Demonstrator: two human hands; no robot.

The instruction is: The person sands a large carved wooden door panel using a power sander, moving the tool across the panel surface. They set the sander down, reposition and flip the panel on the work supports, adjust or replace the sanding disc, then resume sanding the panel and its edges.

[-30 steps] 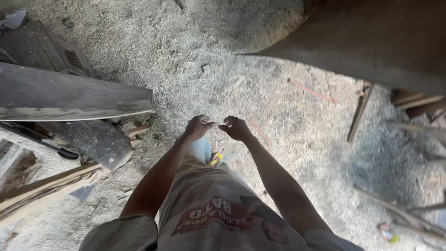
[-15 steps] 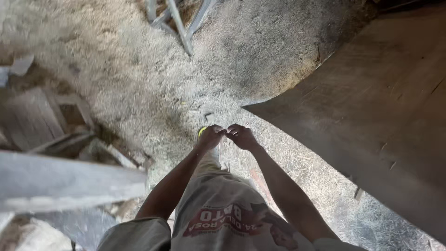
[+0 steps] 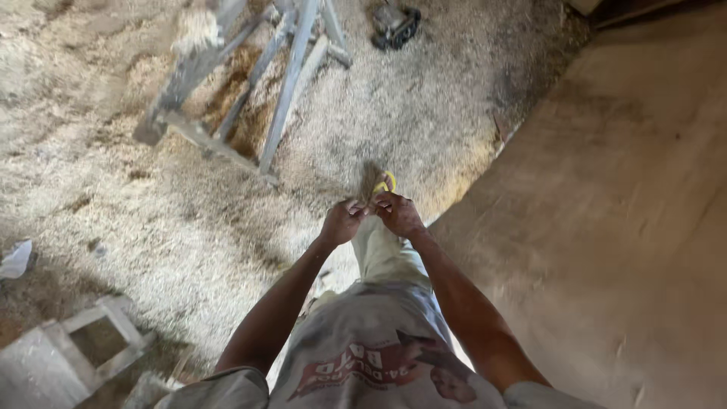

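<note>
My left hand [image 3: 342,221] and my right hand [image 3: 397,213] are held together in front of my waist, with their fingertips touching. The fingers of both are curled closed. Anything pinched between them is too small to make out. Just beyond the hands, my forward foot in a yellow sandal [image 3: 386,182] rests on the sawdust-covered ground [image 3: 151,227]. My pale trouser leg and grey printed shirt fill the bottom middle of the view.
A large bare wooden board [image 3: 606,227] covers the right side. A grey wooden frame of slats [image 3: 280,98] lies ahead to the left, and a dark tool [image 3: 394,23] lies beyond it. A pale block frame [image 3: 91,341] is at the bottom left, with a white scrap [image 3: 15,259] at the left edge.
I have walked forward. The planks on the left have slid out of view, while the slatted frame and the big board have come closer. My hands have stayed together.
</note>
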